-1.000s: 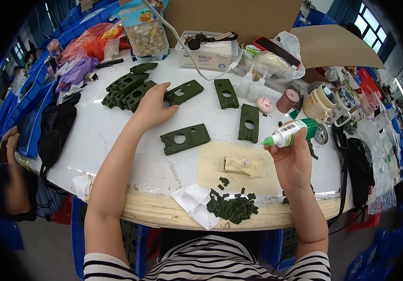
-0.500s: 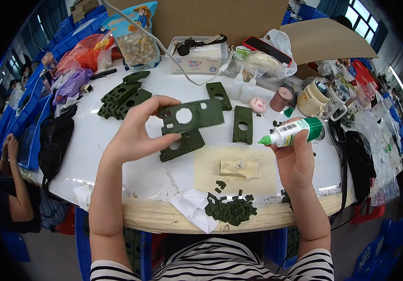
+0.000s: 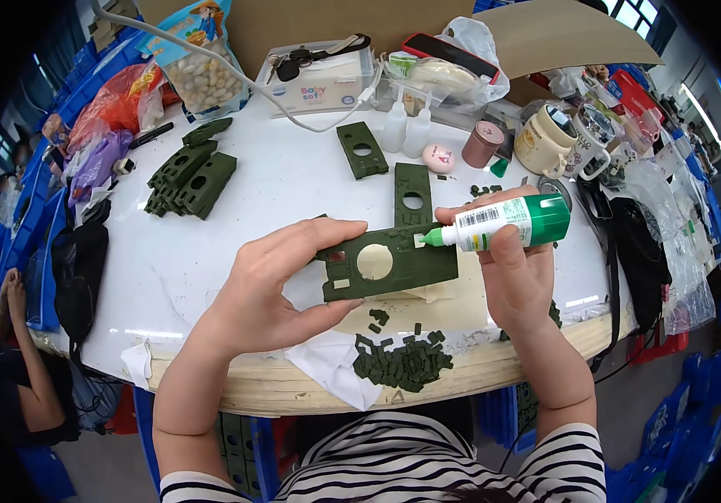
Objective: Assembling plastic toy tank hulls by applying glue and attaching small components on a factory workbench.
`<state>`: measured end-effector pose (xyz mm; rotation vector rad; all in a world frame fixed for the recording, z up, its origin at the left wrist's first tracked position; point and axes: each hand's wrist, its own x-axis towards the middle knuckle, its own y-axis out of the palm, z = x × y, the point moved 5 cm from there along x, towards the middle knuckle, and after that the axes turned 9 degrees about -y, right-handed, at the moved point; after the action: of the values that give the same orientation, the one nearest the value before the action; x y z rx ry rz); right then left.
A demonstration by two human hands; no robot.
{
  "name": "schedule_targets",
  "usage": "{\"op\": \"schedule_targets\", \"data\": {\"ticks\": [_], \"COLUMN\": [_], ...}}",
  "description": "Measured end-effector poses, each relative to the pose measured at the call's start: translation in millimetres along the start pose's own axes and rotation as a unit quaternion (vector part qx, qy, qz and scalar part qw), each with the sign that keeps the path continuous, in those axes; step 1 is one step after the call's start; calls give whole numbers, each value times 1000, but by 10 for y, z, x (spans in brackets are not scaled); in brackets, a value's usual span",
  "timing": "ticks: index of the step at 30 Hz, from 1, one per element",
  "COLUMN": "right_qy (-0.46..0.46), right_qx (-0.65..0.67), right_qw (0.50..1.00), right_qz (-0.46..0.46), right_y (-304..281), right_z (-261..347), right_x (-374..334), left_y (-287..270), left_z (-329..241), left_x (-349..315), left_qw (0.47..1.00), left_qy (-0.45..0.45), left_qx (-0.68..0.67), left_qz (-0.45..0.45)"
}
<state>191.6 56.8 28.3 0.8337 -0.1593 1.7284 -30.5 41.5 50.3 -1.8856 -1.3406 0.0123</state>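
My left hand (image 3: 251,289) grips a dark green plastic plate (image 3: 419,267) by its left end, fingers on the upper edge and thumb on the lower. The plate has a large round hole and small cut-outs. In my right hand (image 3: 518,289) lies a white glue bottle (image 3: 488,225) with a green base and pointed green nozzle, tilted sideways. Its nozzle tip is at a small square cut-out near the plate's upper right; whether it touches cannot be made out. Below the plate sits a heap of small dark green pieces (image 3: 402,362). A pale block behind the plate is mostly hidden.
Similar green plates lie beyond my hands, one upright in line (image 3: 412,184), another farther back (image 3: 362,151), and a stack (image 3: 197,180) at left. Small squeeze bottles (image 3: 417,132), mugs (image 3: 545,142) and a clear box (image 3: 319,88) stand at the back. A white cloth (image 3: 339,373) lies near the front edge.
The plate in my left hand has moved right and down, tilting the other way. The glue bottle has come to its cut-out, its nozzle now at the plate. The view has shifted slightly.
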Motion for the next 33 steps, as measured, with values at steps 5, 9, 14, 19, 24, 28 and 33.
{"op": "schedule_targets", "data": {"ticks": [5, 9, 14, 19, 24, 28, 33], "right_qy": [-14, -14, -23, -21, -28, -29, -26], "right_qx": [-13, -53, -74, -79, -91, -91, -65], "right_qw": [1000, 998, 997, 996, 995, 995, 997], "right_qz": [-3, 14, 23, 26, 33, 31, 16], "right_y": [53, 53, 55, 61, 51, 50, 34], "right_z": [17, 40, 40, 24, 53, 51, 25], "right_x": [-11, -8, 1, 1, 6, 3, -4], "left_y": [-9, -3, -8, -14, -12, -5, -9], "left_z": [4, -14, -11, -7, -16, -9, -20], "left_x": [-18, -19, -15, -28, -18, -20, -21], "left_qw": [1000, 1000, 999, 999, 999, 999, 999], "left_qy": [-3, 9, 13, 11, 11, 12, 12], "left_qx": [14, 19, 31, 34, 32, 32, 34], "left_qz": [3, -4, 2, 0, 3, -1, -2]}}
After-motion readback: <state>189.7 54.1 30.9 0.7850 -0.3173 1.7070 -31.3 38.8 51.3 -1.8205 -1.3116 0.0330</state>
